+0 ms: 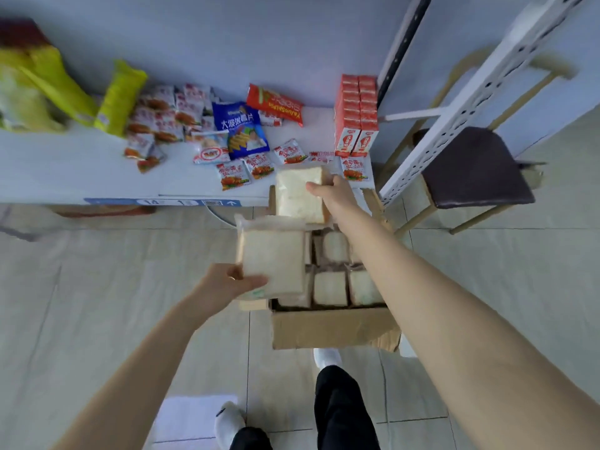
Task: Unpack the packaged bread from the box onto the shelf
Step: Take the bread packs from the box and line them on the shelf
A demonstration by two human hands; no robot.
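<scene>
Bread pack one (272, 259): held in my left grip (224, 282) over the left edge of the box (328, 329). On the shelf (81, 177): blue bag (242, 129) printed "大波浪", red bag (276, 103) printed "YaJunShiPin". Bread pack two (297, 196): clasped in my right grip (334, 193) at the shelf's front edge.

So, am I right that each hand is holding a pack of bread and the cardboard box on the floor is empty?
Not quite: the cardboard box is not empty. In the head view the left hand and right hand do each hold a pack of bread, but the box has several more packs inside.
</scene>
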